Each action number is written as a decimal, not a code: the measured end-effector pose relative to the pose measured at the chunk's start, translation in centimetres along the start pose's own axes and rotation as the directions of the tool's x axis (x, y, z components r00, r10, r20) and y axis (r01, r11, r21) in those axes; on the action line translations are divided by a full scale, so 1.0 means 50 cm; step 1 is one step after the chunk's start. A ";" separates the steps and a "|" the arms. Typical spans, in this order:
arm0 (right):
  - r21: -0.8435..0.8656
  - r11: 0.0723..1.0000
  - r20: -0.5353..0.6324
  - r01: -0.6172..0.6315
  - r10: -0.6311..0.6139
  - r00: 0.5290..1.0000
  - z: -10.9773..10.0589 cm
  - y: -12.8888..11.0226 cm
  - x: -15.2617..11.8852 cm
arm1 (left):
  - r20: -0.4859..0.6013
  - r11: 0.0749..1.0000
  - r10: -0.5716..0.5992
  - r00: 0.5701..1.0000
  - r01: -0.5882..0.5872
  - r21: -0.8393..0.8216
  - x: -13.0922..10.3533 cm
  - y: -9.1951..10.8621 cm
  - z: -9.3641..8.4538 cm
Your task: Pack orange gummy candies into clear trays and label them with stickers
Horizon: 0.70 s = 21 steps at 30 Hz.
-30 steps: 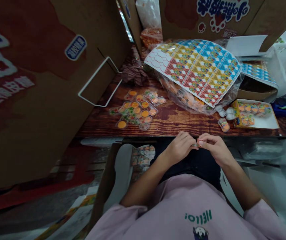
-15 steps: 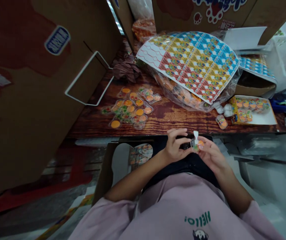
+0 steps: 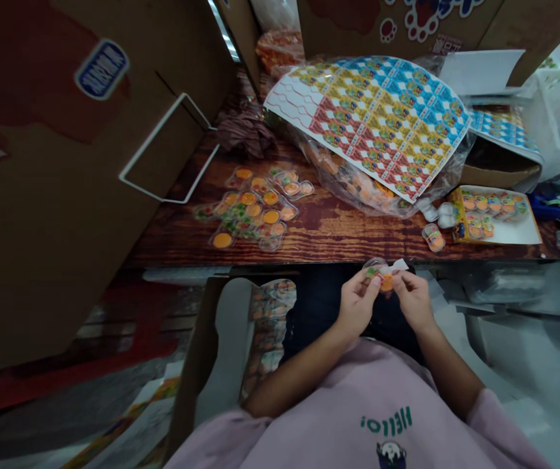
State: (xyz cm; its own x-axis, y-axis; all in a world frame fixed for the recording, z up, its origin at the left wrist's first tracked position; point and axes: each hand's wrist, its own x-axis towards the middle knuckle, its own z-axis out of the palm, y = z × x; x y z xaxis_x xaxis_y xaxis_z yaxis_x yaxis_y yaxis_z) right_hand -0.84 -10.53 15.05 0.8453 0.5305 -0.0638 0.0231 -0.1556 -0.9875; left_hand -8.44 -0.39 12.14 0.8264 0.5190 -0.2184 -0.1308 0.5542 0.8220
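Note:
Above my lap, just off the table's front edge, both hands meet at a small clear plastic pack (image 3: 386, 283) with orange and green contents. My left hand (image 3: 358, 303) pinches its left side between thumb and fingers. On the other side my right hand (image 3: 414, 301) is closed on the pack's right edge. A white sticker strip (image 3: 399, 266) lies across the top of the pack and sticks out past the right fingertips. What exactly lies under the fingertips is hidden.
Loose clear packs (image 3: 255, 208) are heaped on the wooden table (image 3: 338, 238). Behind them, a printed sticker sheet (image 3: 382, 124) covers a plastic bag. A yellow-edged tray (image 3: 497, 215) holds more packs at right. A large cardboard box (image 3: 55, 215) stands left; an open box of packs (image 3: 270, 326) sits below.
My left hand has closed in and gripped the pack, its fingers spread before. The white strip, upright earlier, now slants right across the pack. The view has shifted slightly.

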 end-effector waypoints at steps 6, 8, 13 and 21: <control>-0.139 0.961 -0.158 0.238 -0.259 0.953 0.003 -0.019 0.018 | -0.008 0.997 -0.063 0.998 0.062 -0.039 0.006 0.017 -0.013; -0.260 0.909 -0.148 0.327 -0.372 0.916 0.013 -0.023 0.012 | -0.022 0.999 -0.053 0.998 0.052 -0.015 0.002 0.028 -0.010; -0.586 0.573 0.017 0.573 -0.698 0.716 0.018 -0.013 -0.012 | 0.007 0.999 -0.050 0.999 0.050 -0.017 -0.006 0.048 -0.002; -0.604 0.561 0.306 0.566 -0.492 0.815 -0.034 0.016 -0.028 | 0.154 0.976 -0.177 0.972 0.193 -0.098 -0.002 0.065 -0.006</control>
State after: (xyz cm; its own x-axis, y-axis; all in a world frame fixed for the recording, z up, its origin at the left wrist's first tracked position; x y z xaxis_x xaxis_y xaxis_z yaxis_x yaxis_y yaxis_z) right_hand -1.12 -12.81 14.62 0.5140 0.7639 0.3901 0.8139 -0.2908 -0.5029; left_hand -9.11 1.56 14.67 0.9107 0.3066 -0.2768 -0.0218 0.7048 0.7090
